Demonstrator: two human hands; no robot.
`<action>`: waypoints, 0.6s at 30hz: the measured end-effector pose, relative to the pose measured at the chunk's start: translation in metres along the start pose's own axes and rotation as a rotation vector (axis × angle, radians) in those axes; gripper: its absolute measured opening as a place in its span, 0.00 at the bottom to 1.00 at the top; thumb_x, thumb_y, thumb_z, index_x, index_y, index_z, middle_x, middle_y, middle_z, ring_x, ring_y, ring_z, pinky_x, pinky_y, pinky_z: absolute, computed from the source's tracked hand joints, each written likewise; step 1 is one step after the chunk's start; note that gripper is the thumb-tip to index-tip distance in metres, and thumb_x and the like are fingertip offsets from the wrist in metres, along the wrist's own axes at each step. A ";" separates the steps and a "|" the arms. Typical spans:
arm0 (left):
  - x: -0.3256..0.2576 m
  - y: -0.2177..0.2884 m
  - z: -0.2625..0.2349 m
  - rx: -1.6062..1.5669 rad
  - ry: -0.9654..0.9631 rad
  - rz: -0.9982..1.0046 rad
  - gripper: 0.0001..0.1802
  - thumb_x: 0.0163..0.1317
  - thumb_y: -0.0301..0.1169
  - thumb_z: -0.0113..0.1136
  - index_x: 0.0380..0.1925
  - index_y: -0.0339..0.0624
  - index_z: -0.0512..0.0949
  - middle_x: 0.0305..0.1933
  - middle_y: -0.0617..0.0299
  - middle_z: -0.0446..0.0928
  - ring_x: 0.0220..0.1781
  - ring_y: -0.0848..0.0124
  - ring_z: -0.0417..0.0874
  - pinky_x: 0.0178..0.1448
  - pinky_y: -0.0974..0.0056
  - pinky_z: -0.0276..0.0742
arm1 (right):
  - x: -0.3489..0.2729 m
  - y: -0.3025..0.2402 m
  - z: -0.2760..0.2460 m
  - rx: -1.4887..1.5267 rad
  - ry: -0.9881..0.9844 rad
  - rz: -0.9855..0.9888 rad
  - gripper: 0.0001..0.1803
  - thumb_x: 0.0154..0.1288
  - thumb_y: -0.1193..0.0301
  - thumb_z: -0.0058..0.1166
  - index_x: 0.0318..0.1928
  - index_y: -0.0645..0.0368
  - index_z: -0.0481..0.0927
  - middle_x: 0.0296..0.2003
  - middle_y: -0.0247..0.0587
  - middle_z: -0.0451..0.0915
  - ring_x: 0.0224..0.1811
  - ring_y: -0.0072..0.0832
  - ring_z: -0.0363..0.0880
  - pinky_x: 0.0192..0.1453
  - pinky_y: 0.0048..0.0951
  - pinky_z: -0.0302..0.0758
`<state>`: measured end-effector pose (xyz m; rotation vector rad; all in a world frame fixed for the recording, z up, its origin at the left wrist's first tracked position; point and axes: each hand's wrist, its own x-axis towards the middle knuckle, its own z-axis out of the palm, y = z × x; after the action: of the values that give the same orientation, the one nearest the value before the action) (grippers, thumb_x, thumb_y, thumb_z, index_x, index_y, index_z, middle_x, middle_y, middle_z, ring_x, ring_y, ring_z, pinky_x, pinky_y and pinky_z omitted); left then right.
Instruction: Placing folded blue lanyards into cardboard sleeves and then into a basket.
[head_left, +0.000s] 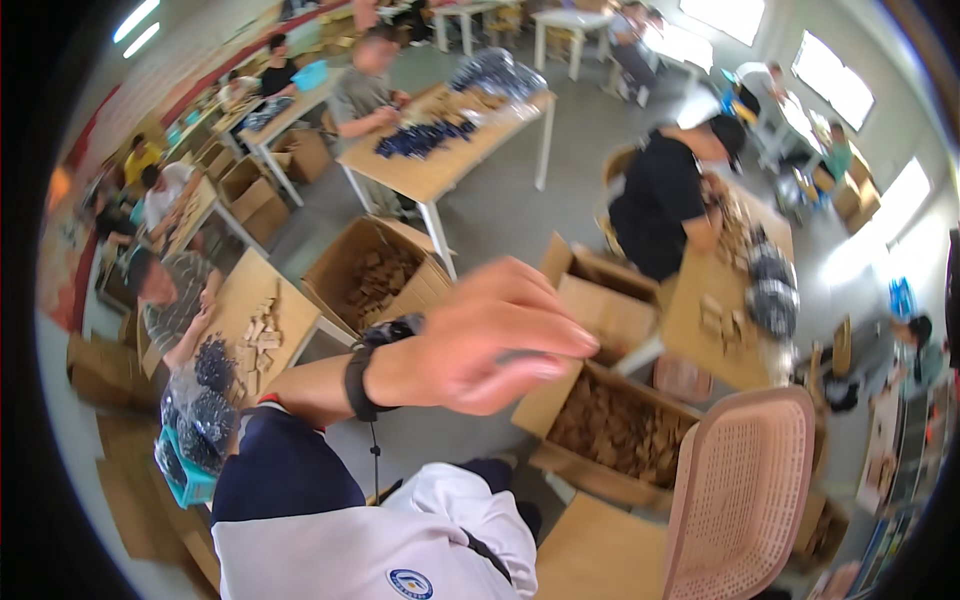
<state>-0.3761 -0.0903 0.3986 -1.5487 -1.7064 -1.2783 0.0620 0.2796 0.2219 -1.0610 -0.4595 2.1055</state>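
Observation:
My left hand (500, 345) is raised in the middle of the view, its arm reaching across from the left in a dark blue sleeve. Its fingers are curled and pressed together, slightly blurred, and whatever may be between them is hidden. A black band (358, 382) circles the wrist. To the right, a pink plastic basket (745, 500) with perforated walls stands tilted on its side, apart from this hand; its inside shows nothing. My right hand does not show.
Below the basket is a wooden tabletop (605, 550). An open carton (560, 455) of small brown pieces sits beyond it, and another such carton (330, 265) lies farther left. People work at tables (480, 155) with brown pieces and dark blue bundles.

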 end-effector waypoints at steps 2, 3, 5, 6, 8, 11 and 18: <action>0.040 0.020 -0.064 0.011 0.228 0.171 0.14 0.67 0.41 0.58 0.42 0.43 0.76 0.30 0.61 0.80 0.27 0.67 0.78 0.32 0.61 0.76 | 0.024 0.011 0.037 -0.037 -0.001 -0.042 0.27 0.58 0.71 0.60 0.57 0.66 0.70 0.53 0.57 0.74 0.50 0.44 0.75 0.54 0.40 0.74; 0.052 0.035 -0.100 0.102 0.086 0.145 0.21 0.64 0.49 0.59 0.48 0.47 0.74 0.29 0.65 0.78 0.28 0.69 0.78 0.30 0.63 0.75 | 0.030 0.011 0.043 -0.052 0.029 -0.085 0.22 0.66 0.68 0.53 0.57 0.68 0.72 0.51 0.57 0.77 0.48 0.45 0.77 0.52 0.41 0.75; 0.061 0.065 -0.121 0.351 0.336 0.239 0.30 0.59 0.61 0.57 0.51 0.53 0.72 0.26 0.68 0.73 0.29 0.70 0.78 0.42 0.62 0.74 | 0.058 0.018 0.047 -0.233 -0.077 -0.189 0.23 0.65 0.68 0.53 0.57 0.67 0.71 0.52 0.56 0.76 0.49 0.45 0.77 0.53 0.41 0.74; 0.070 0.099 -0.140 0.447 0.456 0.378 0.30 0.62 0.61 0.54 0.52 0.50 0.71 0.28 0.66 0.74 0.30 0.69 0.78 0.45 0.61 0.74 | 0.088 0.033 0.061 -0.415 -0.229 -0.257 0.23 0.65 0.68 0.54 0.58 0.67 0.70 0.54 0.56 0.75 0.49 0.44 0.76 0.54 0.41 0.74; 0.079 0.115 -0.148 0.524 0.617 0.621 0.30 0.64 0.60 0.52 0.53 0.48 0.70 0.30 0.64 0.76 0.32 0.67 0.79 0.49 0.59 0.74 | 0.140 0.050 0.073 -0.754 -0.456 -0.491 0.25 0.64 0.68 0.54 0.59 0.65 0.68 0.57 0.55 0.72 0.51 0.43 0.75 0.55 0.41 0.73; 0.082 0.132 -0.154 0.609 0.640 0.691 0.30 0.64 0.58 0.51 0.54 0.47 0.70 0.31 0.63 0.76 0.32 0.67 0.79 0.49 0.58 0.74 | 0.160 0.069 0.126 -0.805 -0.601 -0.408 0.27 0.63 0.66 0.53 0.60 0.64 0.67 0.59 0.54 0.71 0.52 0.43 0.74 0.56 0.41 0.72; 0.082 0.158 -0.151 0.768 0.619 0.738 0.29 0.65 0.56 0.50 0.54 0.45 0.69 0.33 0.61 0.77 0.33 0.65 0.80 0.50 0.58 0.74 | 0.142 0.147 0.247 -0.588 -0.684 0.176 0.30 0.62 0.63 0.52 0.62 0.63 0.65 0.60 0.51 0.70 0.55 0.42 0.72 0.58 0.42 0.71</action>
<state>-0.2783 -0.1971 0.5816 -0.9924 -0.8977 -0.5146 -0.2582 0.2866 0.2059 -0.6492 -1.4250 2.5404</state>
